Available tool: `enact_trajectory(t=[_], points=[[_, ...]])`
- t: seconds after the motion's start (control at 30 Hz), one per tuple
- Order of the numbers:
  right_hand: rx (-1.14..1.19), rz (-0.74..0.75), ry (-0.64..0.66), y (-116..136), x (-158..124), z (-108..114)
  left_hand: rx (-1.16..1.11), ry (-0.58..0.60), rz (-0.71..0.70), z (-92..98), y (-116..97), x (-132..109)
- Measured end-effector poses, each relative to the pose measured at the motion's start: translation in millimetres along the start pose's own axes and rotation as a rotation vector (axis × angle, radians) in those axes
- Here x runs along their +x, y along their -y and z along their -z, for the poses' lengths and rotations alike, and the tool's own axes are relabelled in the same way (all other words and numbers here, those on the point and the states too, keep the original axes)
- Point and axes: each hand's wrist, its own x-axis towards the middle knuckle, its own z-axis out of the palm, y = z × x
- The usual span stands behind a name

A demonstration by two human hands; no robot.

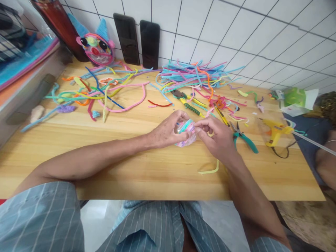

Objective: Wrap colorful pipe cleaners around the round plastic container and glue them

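My left hand (173, 130) is closed around a small ball (187, 134) that looks wrapped in pastel pink, lilac and turquoise pipe cleaners, with a clear shiny part showing. My right hand (214, 134) pinches at the ball's right side; whatever lies between thumb and forefinger is too small to make out. Both hands are above the front middle of the wooden table (131, 175). A bent pale yellow pipe cleaner (210, 172) lies below my right hand. Just right of that hand are teal-handled pliers (245, 140), lying with their jaws apart.
A heap of pipe cleaners (183, 77), yellow-and-black pliers (190, 106) and loose pieces lie at the back. Two phones (150, 43) lean on the tiled wall beside a decorated face figure (98, 52). A yellow glue gun (275, 133) lies right, near another person's arm (327, 161).
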Motion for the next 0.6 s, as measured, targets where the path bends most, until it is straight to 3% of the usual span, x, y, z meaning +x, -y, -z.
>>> enact_trajectory(t=[0.27, 0.43, 0.6], points=[[0.116, -0.162, -0.022, -2.2, 4.9, -6.5, 0.018, 0.009, -0.038, 2.6, -1.1, 0.1], [0.152, -0.171, -0.031, -0.4, 6.8, -7.3, -0.042, 0.03, 0.019, 3.6, -5.6, 1.1], [0.138, -0.224, -0.137, 2.2, 3.2, -3.9, -0.02, -0.03, 0.088, 0.9, -3.9, 1.7]])
